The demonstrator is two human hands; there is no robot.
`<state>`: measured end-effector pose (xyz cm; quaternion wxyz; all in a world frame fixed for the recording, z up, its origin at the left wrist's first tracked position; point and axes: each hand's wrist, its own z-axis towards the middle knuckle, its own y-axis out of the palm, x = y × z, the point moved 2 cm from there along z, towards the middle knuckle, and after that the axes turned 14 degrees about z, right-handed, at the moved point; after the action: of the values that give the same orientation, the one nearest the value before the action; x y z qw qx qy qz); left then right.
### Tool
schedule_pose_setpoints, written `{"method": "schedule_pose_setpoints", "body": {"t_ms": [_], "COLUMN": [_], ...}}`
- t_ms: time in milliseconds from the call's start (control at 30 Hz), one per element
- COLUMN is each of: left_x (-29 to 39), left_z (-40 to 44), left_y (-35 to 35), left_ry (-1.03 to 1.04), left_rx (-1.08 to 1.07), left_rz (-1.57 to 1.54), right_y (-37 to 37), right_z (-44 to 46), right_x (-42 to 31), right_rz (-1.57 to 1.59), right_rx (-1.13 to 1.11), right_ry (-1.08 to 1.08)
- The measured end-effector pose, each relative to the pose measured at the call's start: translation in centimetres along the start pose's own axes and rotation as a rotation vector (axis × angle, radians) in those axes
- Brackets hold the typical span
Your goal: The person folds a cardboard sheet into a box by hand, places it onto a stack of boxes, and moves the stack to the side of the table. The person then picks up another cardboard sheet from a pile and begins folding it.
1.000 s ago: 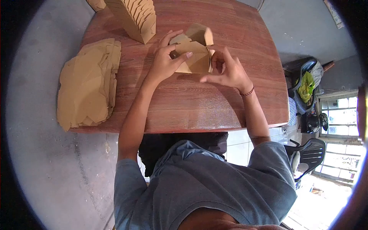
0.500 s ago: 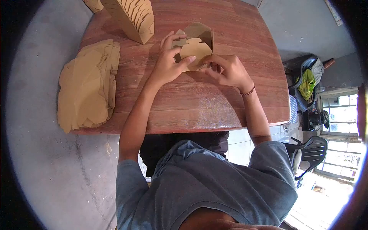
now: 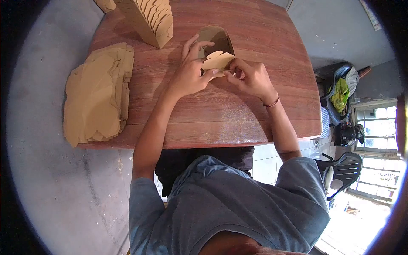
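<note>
A small brown cardboard box, partly folded, stands between my hands on the wooden table. Its rear panel rises behind, and a tabbed flap tilts at the front. My left hand grips the box's left side, thumb on the front edge and fingers reaching over the side. On the right, my right hand pinches the front right corner between thumb and bent fingers. The parts of the box under my fingertips are hidden.
Flat cardboard blanks lie piled at the table's left edge. Nested folded boxes stand at the back left, with another cardboard piece beyond. The reddish wooden table spans the front. Chairs stand to the right.
The front flap has tipped and now shows as a narrower strip. My left hand has shifted slightly right, its fingers now further over the box. The right hand stays at the corner.
</note>
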<state>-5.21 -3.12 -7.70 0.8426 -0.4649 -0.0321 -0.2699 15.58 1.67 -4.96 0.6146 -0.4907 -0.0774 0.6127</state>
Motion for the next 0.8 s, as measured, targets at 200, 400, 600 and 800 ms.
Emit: {"method": "schedule_pose_setpoints", "body": {"t_ms": [200, 400, 600, 800], "left_x": [0.0, -0.1, 1.7, 3.1], "left_z": [-0.2, -0.1, -0.2, -0.1], "left_y": [-0.1, -0.2, -1.0, -1.2], "left_ry": [-0.002, 0.005, 0.118, 0.147], "left_rx": [-0.022, -0.013, -0.052, -0.033], "left_rz": [0.063, 0.025, 0.203, 0.223], "right_y": [0.1, -0.6, -2.6, -2.5], "right_z": [-0.1, 0.1, 0.1, -0.3], "right_x": [0.3, -0.4, -0.5, 0.0], "right_rz": [-0.054, 0.034, 0.159, 0.063], "right_rx": [-0.001, -0.031, -0.118, -0.251], "right_ry": [-0.017, -0.009, 0.181, 0.171]}}
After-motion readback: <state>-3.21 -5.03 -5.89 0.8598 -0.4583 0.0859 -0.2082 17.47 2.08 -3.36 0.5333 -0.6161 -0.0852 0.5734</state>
